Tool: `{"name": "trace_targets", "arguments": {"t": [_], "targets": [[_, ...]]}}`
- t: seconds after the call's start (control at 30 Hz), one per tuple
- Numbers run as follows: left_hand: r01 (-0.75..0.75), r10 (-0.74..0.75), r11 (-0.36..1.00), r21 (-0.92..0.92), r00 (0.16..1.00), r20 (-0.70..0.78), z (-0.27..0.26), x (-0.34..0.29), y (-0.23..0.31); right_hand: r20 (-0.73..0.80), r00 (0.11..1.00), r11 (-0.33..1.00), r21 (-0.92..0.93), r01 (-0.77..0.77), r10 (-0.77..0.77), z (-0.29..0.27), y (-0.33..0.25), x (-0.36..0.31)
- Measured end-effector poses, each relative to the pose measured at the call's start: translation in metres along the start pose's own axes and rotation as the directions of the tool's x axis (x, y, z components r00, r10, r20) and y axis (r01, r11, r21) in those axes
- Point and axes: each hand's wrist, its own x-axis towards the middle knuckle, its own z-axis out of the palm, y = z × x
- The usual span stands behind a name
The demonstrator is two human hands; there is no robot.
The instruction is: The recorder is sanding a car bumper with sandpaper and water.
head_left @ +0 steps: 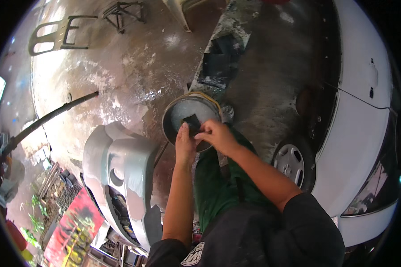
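A small dark sheet that looks like sandpaper [191, 121] is held above the mouth of a round bucket [168, 127]. My left hand [185, 144] is closed on its lower left edge, with the thumb lying along it. From the right, my right hand [218, 135] pinches at the sheet's lower right edge, its fingertips close to those of the left. Greyish liquid seems to fill the bucket's bottom. The underside of the sheet is hidden from me.
A grey-patched car bumper [136, 164] stands at left. To the right is a white car [361, 120] with its wheel [292, 162]. Dark sheets [217, 65] lie on the wet floor beyond the bucket. A plastic chair [53, 38] and a pole [53, 120] are farther left.
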Motion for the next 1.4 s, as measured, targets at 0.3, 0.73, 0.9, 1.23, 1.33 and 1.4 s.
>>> {"name": "trace_targets", "arguments": {"t": [0.3,0.73,0.9,1.23,1.33,1.4], "targets": [[-0.063,0.091,0.975,-0.214,0.988,0.125,0.001,-0.008,0.007,0.008,0.917,0.667,0.683,-0.296,0.398,-0.042,0.022,0.01],[-0.012,0.04,0.986,-0.166,0.985,0.168,0.0,-0.005,0.013,-0.008,0.961,0.76,0.614,-0.213,0.276,-0.036,0.032,0.01],[-0.01,0.037,0.982,-0.189,0.989,0.141,0.002,-0.004,0.008,0.033,0.989,0.915,0.376,-0.145,0.144,-0.026,0.019,0.002],[0.125,-0.121,0.991,-0.054,0.99,0.067,0.004,-0.006,0.009,0.248,0.942,0.878,-0.366,0.309,-0.228,-0.015,0.011,-0.009],[0.101,-0.095,0.989,0.109,0.994,-0.058,0.009,-0.011,0.012,0.191,0.963,0.936,-0.26,0.236,-0.19,-0.015,0.01,-0.008],[0.098,-0.07,0.975,0.201,0.988,-0.14,0.003,-0.007,0.009,0.114,0.98,0.967,-0.175,0.183,-0.165,-0.026,0.0,-0.002]]}}
